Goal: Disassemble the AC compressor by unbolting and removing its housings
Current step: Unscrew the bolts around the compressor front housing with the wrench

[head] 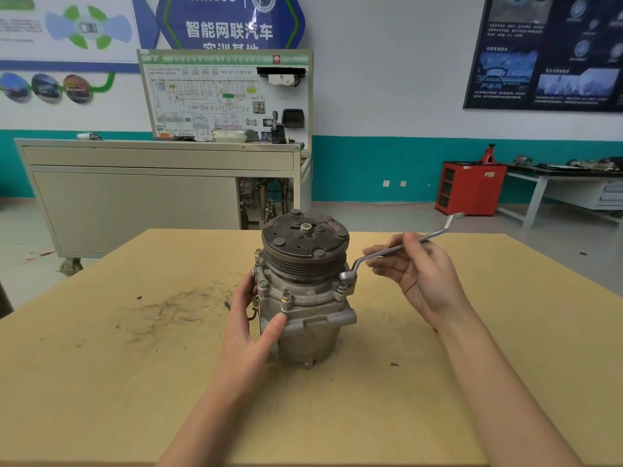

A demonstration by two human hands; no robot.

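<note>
Workshop table (pixel 101 365), compressor (pixel 305 298), wrench (pixel 379 253) on bolt (pixel 342 287)

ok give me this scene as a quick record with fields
compressor: upright on table, pulley on top
left hand: grips compressor's left side
right hand: holds wrench mid-shaft
wrench ring end: sits on right flange bolt
front bolt: seated in flange

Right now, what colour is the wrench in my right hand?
Silver; the wrench shows best in the head view.
</note>
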